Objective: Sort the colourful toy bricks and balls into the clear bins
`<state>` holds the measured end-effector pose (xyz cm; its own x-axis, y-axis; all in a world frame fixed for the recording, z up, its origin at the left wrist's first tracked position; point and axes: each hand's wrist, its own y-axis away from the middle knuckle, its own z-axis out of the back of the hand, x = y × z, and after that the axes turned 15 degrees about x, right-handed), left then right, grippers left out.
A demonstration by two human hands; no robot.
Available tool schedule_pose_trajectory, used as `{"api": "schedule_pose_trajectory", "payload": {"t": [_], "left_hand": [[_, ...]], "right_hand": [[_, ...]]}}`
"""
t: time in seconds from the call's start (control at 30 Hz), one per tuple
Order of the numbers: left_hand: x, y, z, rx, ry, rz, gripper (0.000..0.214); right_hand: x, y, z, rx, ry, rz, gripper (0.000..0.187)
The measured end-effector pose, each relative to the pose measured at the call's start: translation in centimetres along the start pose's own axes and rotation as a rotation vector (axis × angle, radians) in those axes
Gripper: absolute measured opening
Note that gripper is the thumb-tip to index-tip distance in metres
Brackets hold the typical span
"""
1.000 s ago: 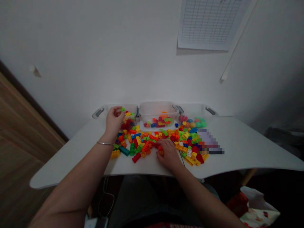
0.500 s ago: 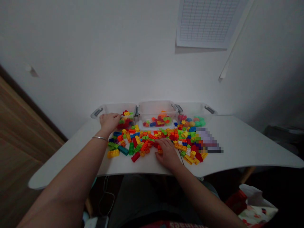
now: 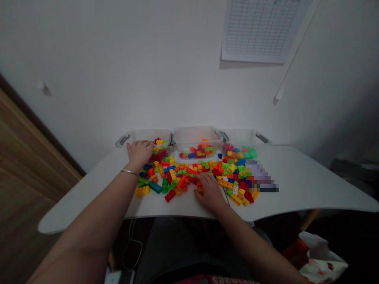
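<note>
A heap of coloured toy bricks [image 3: 189, 173] covers the middle of the white table [image 3: 310, 185]. My left hand [image 3: 139, 153], with a bracelet on the wrist, lies palm down on the bricks at the heap's left end. Its fingers are spread and reach the front of the left clear bin [image 3: 139, 135]. My right hand [image 3: 211, 191] rests on the table at the heap's near edge, fingers flat over an orange brick [image 3: 200, 188]. A red brick [image 3: 169, 195] lies just left of it.
Three clear bins stand in a row against the wall, the middle bin [image 3: 197, 136] and the right bin [image 3: 247, 138] both holding coloured pieces. A pixelated flat item [image 3: 262, 177] lies right of the heap. A bag [image 3: 321, 260] sits on the floor at lower right.
My left hand held a green brick over the left bin a second ago. It has since dropped onto the bricks in front of that bin, with no brick seen in it. The right hand has stayed put.
</note>
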<state>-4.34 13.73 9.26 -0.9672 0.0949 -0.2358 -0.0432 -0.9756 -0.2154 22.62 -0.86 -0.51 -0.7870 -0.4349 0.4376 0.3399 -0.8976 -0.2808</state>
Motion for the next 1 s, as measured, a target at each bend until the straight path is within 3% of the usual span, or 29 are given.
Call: {"api": "schedule_pose_trajectory", "payload": {"t": [0.07,0.17,0.33,0.47,0.67,1.0], "left_hand": [[-1.2,0.7,-0.2,-0.042,-0.006,0.017,0.046],[-3.7,3.4,-1.0,-0.078,-0.031,-0.104,0.048],[-7.6,10.0,-3.0,-0.034,-0.098,-0.367,0.030],[-8.6,12.9,-4.6,0.072,-0.072,-0.476,0.029],[-8.1,13.0,-6.2,0.127,-0.025,-0.483,0.025],[-9.8,11.1,-4.7,0.168,-0.093,-0.525,0.024]], "right_hand": [[0.0,0.0,0.0,-0.008,0.002,-0.007,0.048],[0.0,0.0,-0.1,-0.015,0.004,-0.010,0.047],[-0.1,-0.1,-0.2,-0.030,0.029,-0.008,0.046],[0.0,-0.1,-0.2,-0.042,0.026,-0.002,0.046],[0.1,0.0,-0.3,-0.042,0.037,0.022,0.047],[0.2,0.0,-0.2,-0.038,0.052,0.003,0.047]]}}
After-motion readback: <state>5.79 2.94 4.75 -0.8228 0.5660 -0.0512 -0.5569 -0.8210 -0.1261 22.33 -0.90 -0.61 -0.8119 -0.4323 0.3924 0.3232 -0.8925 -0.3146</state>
